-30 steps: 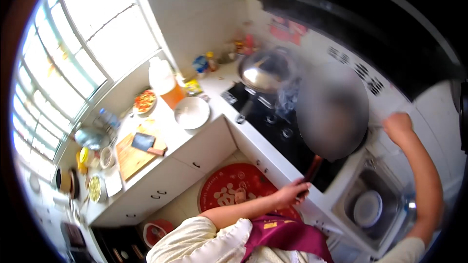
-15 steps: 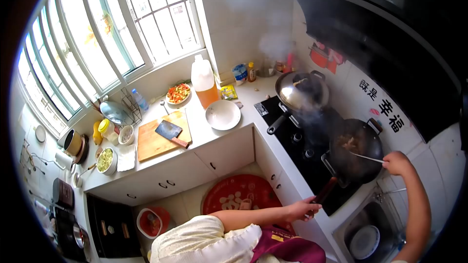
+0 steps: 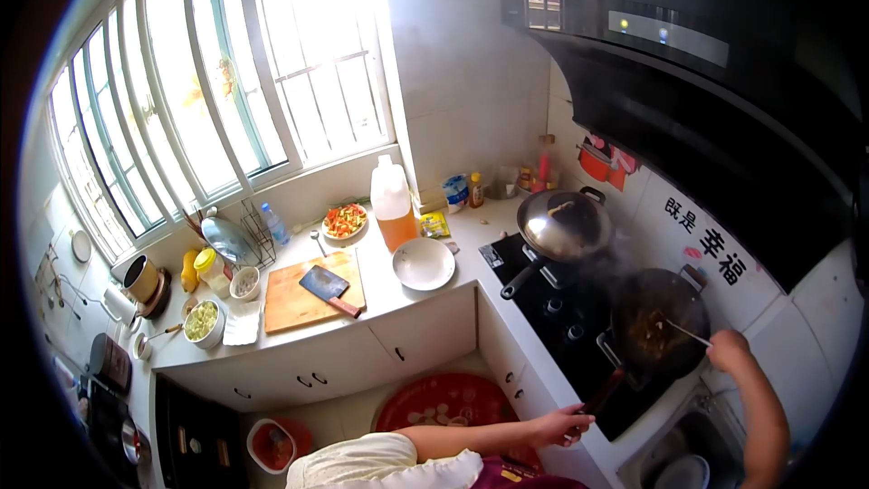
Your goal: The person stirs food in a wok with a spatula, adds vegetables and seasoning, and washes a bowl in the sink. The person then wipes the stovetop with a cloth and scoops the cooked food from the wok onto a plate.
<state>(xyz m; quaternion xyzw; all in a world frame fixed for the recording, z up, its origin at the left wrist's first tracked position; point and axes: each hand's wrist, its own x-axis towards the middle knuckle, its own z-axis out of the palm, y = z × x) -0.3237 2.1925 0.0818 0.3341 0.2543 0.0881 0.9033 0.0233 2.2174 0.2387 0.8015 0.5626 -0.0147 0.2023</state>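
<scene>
My left hand (image 3: 563,427) is closed round the dark handle (image 3: 605,393) of a black wok (image 3: 677,297) on the front burner. Brown pieces of food (image 3: 654,328) lie in the wok, and steam rises off them. My right hand (image 3: 730,351) grips a thin metal-handled cooking utensil (image 3: 690,333); its far end is in among the food, so its kind cannot be made out. Behind the wok, a lidded pan (image 3: 563,225) sits on the other burner.
A sink (image 3: 715,426) with a bowl lies right of the black stove (image 3: 554,330). On the left counter are a white bowl (image 3: 424,264), an oil jug (image 3: 393,204), a cleaver (image 3: 324,284) on a cutting board (image 3: 282,301) and a plate of chopped vegetables (image 3: 345,220). The range hood (image 3: 652,72) hangs overhead.
The view has tilted upward, so the counter and stove sit lower in the picture. My right hand has shifted with the utensil, and the food in the wok is spread differently. My left hand keeps its grip.
</scene>
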